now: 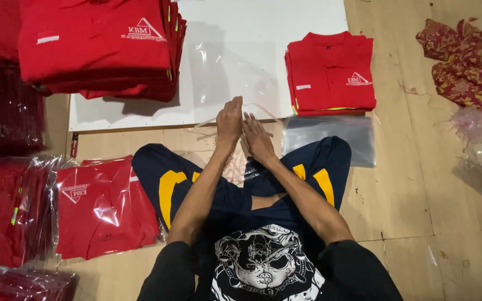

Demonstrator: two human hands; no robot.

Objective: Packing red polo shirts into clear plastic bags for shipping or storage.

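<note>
A clear plastic bag (227,72) lies flat on the white board (285,22) in front of me. My left hand (229,120) and my right hand (258,137) meet at the bag's near edge, fingers pinching the thin film where it hangs over the board's edge. A small stack of folded red polo shirts (330,75) sits just right of the bag. A taller pile of folded red shirts (99,47) stands on the board's left. My crossed legs in dark blue and yellow trousers are below my hands.
Red shirts sealed in plastic bags (104,206) lie at my left, with more bagged stacks (6,212) along the left edge. A pile of empty clear bags (330,139) sits by my right knee. Red patterned cloth (467,61) and crumpled plastic (481,147) lie on the wooden floor at right.
</note>
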